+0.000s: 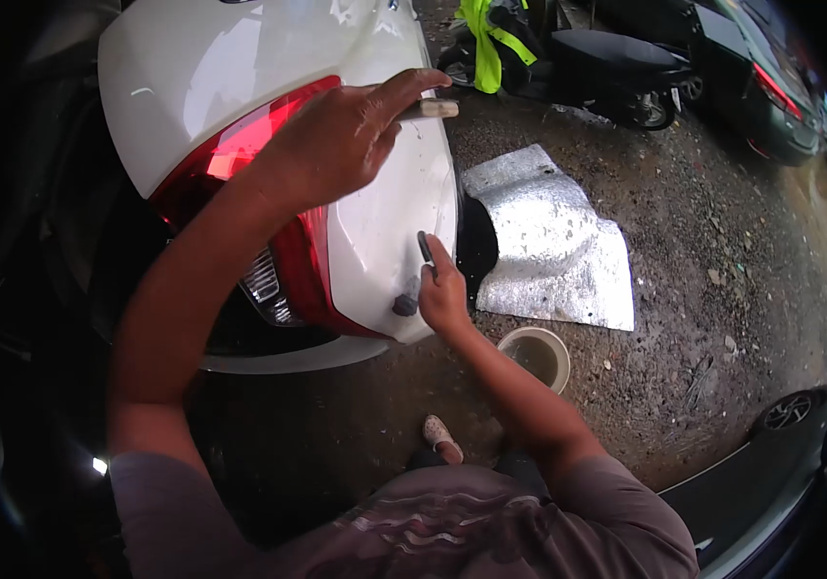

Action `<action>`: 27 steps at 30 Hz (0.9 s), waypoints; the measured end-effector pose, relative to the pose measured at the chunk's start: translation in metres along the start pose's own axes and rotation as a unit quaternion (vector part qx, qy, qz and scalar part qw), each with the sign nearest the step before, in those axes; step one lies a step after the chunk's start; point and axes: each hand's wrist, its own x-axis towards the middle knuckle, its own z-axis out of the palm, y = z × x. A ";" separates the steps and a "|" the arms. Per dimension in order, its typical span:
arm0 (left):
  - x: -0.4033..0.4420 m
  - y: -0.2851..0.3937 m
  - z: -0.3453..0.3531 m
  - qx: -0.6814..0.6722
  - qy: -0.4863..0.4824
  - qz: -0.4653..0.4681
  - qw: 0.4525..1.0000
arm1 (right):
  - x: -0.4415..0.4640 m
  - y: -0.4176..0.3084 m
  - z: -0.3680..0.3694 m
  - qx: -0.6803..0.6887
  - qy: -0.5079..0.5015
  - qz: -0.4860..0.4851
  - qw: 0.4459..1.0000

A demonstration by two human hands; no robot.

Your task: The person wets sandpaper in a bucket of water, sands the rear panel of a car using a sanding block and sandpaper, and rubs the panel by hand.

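My left hand (pixel 336 140) is raised over the white car's rear corner, above the red tail light (pixel 315 236). Its index finger points out to the right, while the other fingers are curled around a short stick-like piece with a pale end (pixel 437 109). Lower down, my right hand (pixel 444 294) is at the edge of the white body panel (pixel 375 246). It grips a thin dark tool (pixel 424 247) whose kind I cannot make out. A small dark lump (pixel 406 305) shows against the panel beside this hand; whether it belongs to the tool is unclear.
A silver foil-faced sheet (pixel 548 241) lies on the gravel right of the car. Near my right forearm stands a round bucket (pixel 537 355) containing liquid. A motorbike (pixel 616 63) with a neon-yellow jacket (pixel 487 43) is behind, with parked cars (pixel 756 82) along the right.
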 end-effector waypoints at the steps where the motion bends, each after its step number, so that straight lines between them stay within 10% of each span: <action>1: 0.006 -0.013 -0.007 0.053 -0.009 0.017 0.998 | -0.007 -0.014 0.023 0.006 -0.014 -0.006 1.000; 12: 0.030 -0.106 -0.038 0.293 -0.038 0.108 0.949 | -0.018 -0.001 0.064 0.087 -0.008 -0.076 0.993; 27: 0.059 -0.140 -0.032 0.099 -0.066 -0.028 0.993 | 0.117 0.001 0.050 -0.011 -0.111 -0.026 0.993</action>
